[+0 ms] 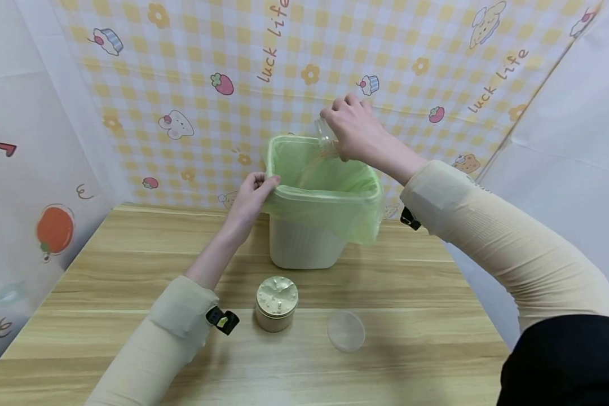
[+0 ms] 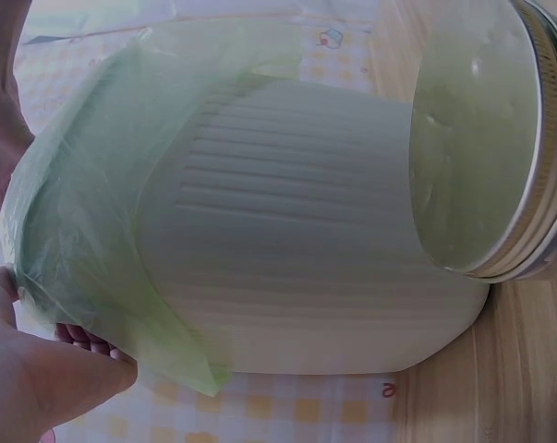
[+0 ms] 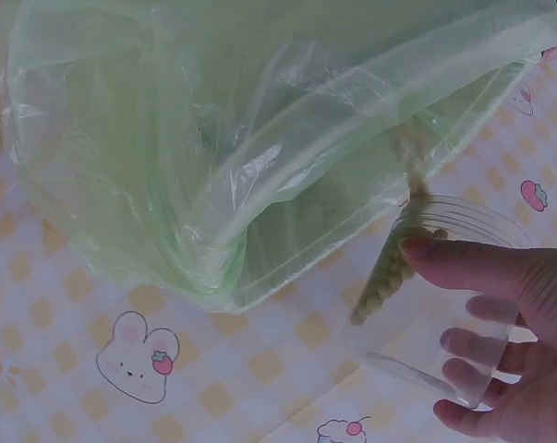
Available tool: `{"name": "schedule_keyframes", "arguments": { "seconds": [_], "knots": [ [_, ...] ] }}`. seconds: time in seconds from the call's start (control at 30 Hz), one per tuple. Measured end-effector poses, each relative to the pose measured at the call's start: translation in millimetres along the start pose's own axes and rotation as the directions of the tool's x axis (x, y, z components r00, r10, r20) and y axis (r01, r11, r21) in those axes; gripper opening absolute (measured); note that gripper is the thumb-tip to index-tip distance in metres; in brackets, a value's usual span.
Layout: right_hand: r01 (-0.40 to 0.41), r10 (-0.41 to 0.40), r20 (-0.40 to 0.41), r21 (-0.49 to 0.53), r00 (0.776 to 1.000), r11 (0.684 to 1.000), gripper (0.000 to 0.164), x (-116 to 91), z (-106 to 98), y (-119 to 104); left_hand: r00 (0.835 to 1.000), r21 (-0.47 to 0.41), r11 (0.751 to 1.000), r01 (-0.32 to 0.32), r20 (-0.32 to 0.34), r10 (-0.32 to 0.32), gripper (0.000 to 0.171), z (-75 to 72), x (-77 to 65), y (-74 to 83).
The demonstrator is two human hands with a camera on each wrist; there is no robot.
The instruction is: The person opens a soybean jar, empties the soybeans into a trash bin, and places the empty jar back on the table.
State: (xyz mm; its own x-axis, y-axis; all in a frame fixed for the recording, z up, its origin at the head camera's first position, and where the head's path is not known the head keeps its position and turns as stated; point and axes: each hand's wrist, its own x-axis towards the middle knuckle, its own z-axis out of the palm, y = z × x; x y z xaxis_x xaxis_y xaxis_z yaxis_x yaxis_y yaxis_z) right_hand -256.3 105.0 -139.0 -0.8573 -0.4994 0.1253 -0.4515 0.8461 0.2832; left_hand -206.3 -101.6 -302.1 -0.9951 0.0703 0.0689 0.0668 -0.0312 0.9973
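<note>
A white ribbed trash bin (image 1: 304,242) stands on the table with a pale green bag (image 1: 330,211) folded over its rim. My left hand (image 1: 254,194) pinches the bin's bag-covered rim at the left corner, thumb on top. Above the bin's opening, my right hand (image 1: 355,127) grips a clear plastic jar (image 3: 417,323), tipped mouth-down toward the bin. Small round bean-like pieces (image 3: 384,277) lie along the jar's inside wall, and a blurred stream of them (image 1: 310,170) falls into the bag. The bottom of the bag is hidden.
Nearer me on the wooden table (image 1: 385,372) stands a round canister (image 1: 274,322) with a gold foil-like top. A clear round lid (image 1: 346,331) lies flat to its right. A checked cloth backdrop (image 1: 284,107) rises behind the bin, with white cloth sides.
</note>
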Motion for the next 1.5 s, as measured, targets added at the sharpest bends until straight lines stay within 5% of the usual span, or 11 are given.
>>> {"name": "schedule_keyframes", "arguments": {
  "seconds": [0.57,0.8,1.13,1.5],
  "knots": [
    [0.104,-0.127,-0.145,-0.159,0.981,0.982,0.043,-1.9,4.0,-1.0,1.000,-0.009,1.000,0.001,-0.003,-0.001,0.044,1.1,-0.9,0.8],
    [0.152,-0.190,-0.181,-0.207,0.965,0.966,0.042,-0.7,7.7,-1.4,1.000,-0.016,1.000,-0.001,-0.001,0.001,0.043,1.1,0.5,-0.6],
    [0.242,-0.321,-0.174,-0.363,0.931,0.900,0.041,1.0,12.7,-1.4,1.000,-0.013,1.000,-0.002,-0.006,0.002,0.045,0.9,1.2,-0.3],
    [0.271,-0.369,-0.118,-0.485,0.922,0.831,0.044,1.4,10.2,-5.6,1.000,-0.014,1.000,-0.003,-0.007,0.003,0.048,0.8,1.2,-0.8]
  ]
}}
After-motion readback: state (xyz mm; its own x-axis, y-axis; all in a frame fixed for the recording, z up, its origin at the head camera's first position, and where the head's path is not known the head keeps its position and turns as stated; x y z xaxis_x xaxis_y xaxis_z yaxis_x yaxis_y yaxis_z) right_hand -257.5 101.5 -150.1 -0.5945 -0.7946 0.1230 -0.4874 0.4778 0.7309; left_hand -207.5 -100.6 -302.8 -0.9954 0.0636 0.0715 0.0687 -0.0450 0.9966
